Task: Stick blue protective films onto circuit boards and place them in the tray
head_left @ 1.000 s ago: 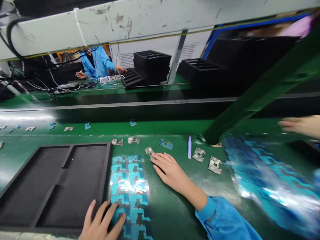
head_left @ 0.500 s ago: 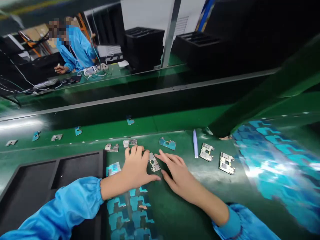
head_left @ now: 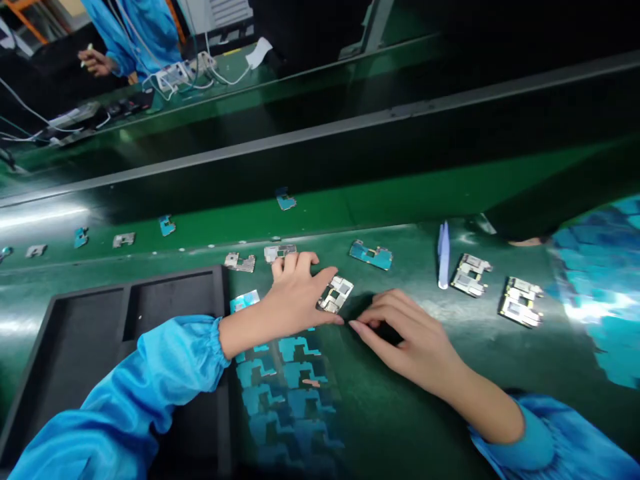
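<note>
My left hand (head_left: 295, 293) reaches across a sheet of blue patterned parts (head_left: 287, 387) and pinches a small silver circuit board (head_left: 336, 294) between thumb and fingers, its edge lifted off the green mat. My right hand (head_left: 405, 333) rests just right of it, fingers curled and fingertips on the mat near the board, with nothing visible in them. Both arms wear blue sleeves.
A black foam tray (head_left: 100, 333) lies at the left. More small boards (head_left: 470, 275) (head_left: 520, 301), a blue board (head_left: 371, 255) and a pale blue pry tool (head_left: 443, 255) lie to the right. Other boards ride the conveyor belt (head_left: 200, 227) behind. Another person in blue works at the far bench (head_left: 130, 27).
My left hand came off the blue sheet's near end, crossed over and gripped the small board. My right hand drew back and curled. The view tilted downward.
</note>
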`<action>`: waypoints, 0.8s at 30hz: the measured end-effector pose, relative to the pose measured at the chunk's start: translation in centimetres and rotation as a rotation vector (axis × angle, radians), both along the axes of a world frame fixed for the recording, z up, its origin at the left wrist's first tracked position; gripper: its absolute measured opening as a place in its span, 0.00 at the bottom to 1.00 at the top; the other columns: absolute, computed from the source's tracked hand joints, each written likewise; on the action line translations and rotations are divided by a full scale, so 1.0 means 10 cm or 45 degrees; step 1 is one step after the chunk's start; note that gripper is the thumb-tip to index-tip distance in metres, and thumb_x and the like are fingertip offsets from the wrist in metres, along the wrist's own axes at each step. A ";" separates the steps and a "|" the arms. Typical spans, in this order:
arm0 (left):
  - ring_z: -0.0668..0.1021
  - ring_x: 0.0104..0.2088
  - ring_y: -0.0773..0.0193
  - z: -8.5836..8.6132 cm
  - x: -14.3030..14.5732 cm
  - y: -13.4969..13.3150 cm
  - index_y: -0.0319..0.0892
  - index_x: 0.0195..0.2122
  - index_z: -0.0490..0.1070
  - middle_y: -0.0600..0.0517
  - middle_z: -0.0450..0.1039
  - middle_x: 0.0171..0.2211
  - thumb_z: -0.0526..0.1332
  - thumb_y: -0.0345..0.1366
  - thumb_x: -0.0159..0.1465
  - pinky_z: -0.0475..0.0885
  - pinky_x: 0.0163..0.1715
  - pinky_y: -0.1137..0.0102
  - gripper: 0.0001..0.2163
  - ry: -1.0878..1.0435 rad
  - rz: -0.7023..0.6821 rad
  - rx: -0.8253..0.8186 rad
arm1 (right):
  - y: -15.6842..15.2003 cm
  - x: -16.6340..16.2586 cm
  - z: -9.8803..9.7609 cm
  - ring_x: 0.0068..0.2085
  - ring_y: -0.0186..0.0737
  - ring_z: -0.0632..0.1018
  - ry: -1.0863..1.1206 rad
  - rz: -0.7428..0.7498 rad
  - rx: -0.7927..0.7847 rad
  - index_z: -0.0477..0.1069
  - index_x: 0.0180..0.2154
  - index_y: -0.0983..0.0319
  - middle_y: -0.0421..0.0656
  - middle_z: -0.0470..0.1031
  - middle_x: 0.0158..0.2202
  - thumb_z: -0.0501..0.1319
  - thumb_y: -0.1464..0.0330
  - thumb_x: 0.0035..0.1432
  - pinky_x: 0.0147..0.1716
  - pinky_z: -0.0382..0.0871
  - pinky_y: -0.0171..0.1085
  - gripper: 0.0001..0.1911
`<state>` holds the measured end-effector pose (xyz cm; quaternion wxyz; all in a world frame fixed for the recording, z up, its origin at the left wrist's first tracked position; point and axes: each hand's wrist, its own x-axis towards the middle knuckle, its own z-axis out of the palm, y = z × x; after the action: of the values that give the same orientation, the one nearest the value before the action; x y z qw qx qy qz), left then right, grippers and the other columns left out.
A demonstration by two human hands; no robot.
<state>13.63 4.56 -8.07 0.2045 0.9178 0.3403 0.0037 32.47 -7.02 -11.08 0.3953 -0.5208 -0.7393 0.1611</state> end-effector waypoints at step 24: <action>0.83 0.35 0.63 0.12 0.00 0.06 0.40 0.39 0.63 0.43 0.80 0.38 0.62 0.24 0.64 0.77 0.42 0.66 0.08 -1.070 0.817 -1.798 | -0.19 -0.23 -0.18 0.45 0.46 0.78 -0.162 0.061 0.093 0.71 0.49 0.57 0.43 0.80 0.39 0.58 0.69 0.69 0.53 0.71 0.53 0.08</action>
<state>13.62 5.14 -6.89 0.8213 0.3599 0.4011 0.1872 30.14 -8.93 -12.91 0.3623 -0.4973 -0.7806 0.1099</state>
